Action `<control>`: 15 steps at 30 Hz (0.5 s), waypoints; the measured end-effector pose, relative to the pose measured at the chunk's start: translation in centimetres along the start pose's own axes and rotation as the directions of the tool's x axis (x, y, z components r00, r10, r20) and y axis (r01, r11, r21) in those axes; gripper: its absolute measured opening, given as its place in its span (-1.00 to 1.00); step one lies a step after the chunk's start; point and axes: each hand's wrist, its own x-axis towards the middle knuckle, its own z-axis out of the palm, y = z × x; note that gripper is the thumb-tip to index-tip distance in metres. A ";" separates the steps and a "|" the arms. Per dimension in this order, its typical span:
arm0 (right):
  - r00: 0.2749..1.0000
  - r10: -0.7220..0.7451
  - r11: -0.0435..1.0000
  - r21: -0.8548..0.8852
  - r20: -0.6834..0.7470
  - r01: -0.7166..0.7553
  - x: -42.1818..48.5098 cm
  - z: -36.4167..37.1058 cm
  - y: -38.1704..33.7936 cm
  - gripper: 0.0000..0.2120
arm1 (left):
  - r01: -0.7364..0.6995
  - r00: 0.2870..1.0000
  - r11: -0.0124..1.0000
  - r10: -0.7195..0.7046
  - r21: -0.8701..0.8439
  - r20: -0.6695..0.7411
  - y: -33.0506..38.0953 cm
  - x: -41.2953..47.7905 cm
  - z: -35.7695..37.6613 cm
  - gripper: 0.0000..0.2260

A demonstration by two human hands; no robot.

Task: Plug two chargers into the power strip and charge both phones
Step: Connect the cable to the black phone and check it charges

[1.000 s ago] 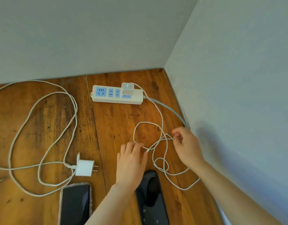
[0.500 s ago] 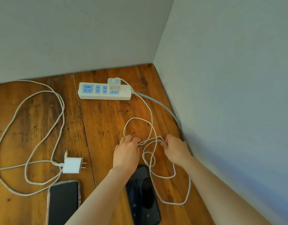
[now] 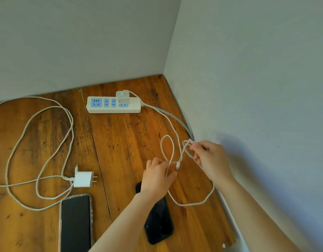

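Both hands are busy with the same white cable (image 3: 172,148). The right hand (image 3: 210,160) has its grip closed on a small bunch of loops, pinched between thumb and fingers and lifted off the desk (image 3: 124,140), close to the right-hand wall (image 3: 257,88). The left hand (image 3: 157,178) holds the cable near its free end, fingers curled round it, with the small connector (image 3: 178,164) poking out just past the fingertips. One loop stands up between the two hands; another droops down onto the wood below the right wrist.

Under the left wrist lies a dark phone (image 3: 159,226), face up, partly hidden by the forearm. The held cable runs back to a white charger (image 3: 123,97) seated in the rightmost socket of the power strip (image 3: 113,105), which sits near the corner with a red light showing at its left end. A grey cord (image 3: 175,118) leaves the strip toward the wall.

Well to the left, a second charger (image 3: 83,179) lies on its side, prongs out, unplugged, its long cable (image 3: 40,142) sprawled in big loops. Just below it rests a second phone (image 3: 76,222), screen dark.
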 end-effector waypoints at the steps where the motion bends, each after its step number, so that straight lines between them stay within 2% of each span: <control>1: 0.999 -0.036 0.999 -0.007 -0.009 0.036 -0.7 -1.0 -0.7 -0.72 | 0.058 0.998 0.997 -0.058 -0.057 0.000 0.4 -0.1 0.0 -0.81; 2: 0.996 -0.074 0.997 -0.038 -0.040 0.072 -1.4 -2.1 -1.3 -0.69 | 0.148 0.989 0.972 -0.150 -0.185 0.006 0.8 -0.2 -0.1 -0.79; 4: 0.978 -0.135 0.990 -0.058 -0.159 0.128 -2.2 -4.4 -2.3 -0.67 | 0.342 0.932 0.810 -0.359 -0.476 0.060 1.3 -0.4 -1.0 -0.73; 5: 0.966 -0.135 0.991 -0.007 -0.221 0.137 -2.6 -5.6 -2.8 -0.69 | 0.402 0.898 0.735 -0.433 -0.546 0.078 1.5 -0.5 -1.7 -0.74; 6: 0.957 -0.132 0.986 0.065 -0.258 0.154 -3.0 -6.8 -3.1 -0.72 | 0.434 0.877 0.710 -0.474 -0.555 0.080 1.7 -0.7 -2.4 -0.73; 8: 0.955 -0.149 0.973 0.137 -0.256 0.188 -4.1 -8.3 -3.7 -0.78 | 0.457 0.871 0.765 -0.489 -0.454 0.052 2.6 -1.4 -3.8 -0.58; 10: 0.957 -0.190 0.969 0.113 -0.217 0.218 -5.4 -8.8 -3.8 -0.83 | 0.389 0.889 0.814 -0.454 -0.430 -0.054 4.4 -2.5 -4.9 -0.46; 12: 0.961 -0.214 0.961 0.141 -0.177 0.240 -6.8 -8.6 -3.4 -0.84 | 0.224 0.915 0.829 -0.359 -0.512 -0.182 6.6 -3.9 -5.3 -0.62; 13: 0.966 -0.216 0.956 0.170 -0.146 0.239 -7.4 -8.4 -3.3 -0.82 | 0.182 0.930 0.776 -0.335 -0.603 -0.150 7.7 -4.6 -5.5 -0.72; 15: 0.971 -0.231 0.948 0.211 -0.063 0.240 -8.6 -8.0 -2.8 -0.80 | 0.288 0.934 0.523 -0.338 -0.802 0.115 9.6 -5.5 -5.9 -0.69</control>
